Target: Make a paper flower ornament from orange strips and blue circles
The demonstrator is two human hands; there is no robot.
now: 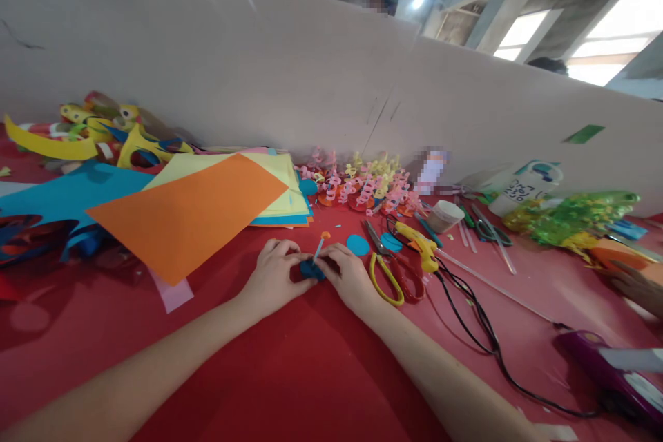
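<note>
My left hand point(274, 275) pinches the edge of a small dark blue paper disc point(309, 269) just above the red table. A thin pale stick point(318, 250) with a small orange piece at its top stands up from the disc, slightly tilted. The fingertips of my right hand point(346, 275) are closed at the stick's lower end; whether it is fixed to the disc I cannot tell. Right of that hand lie light blue paper circles point(358, 244) and scissors point(386, 262) with yellow and red handles. A yellow glue gun point(422, 246) rests beyond them.
Orange sheet point(191, 210) and other coloured paper lie left. Pink and yellow curled-paper pieces point(365, 183) stand against the grey partition point(233, 62). A black cable point(484, 331) runs towards a purple device point(595, 359). Another person's hand point(637, 286) is at the right edge.
</note>
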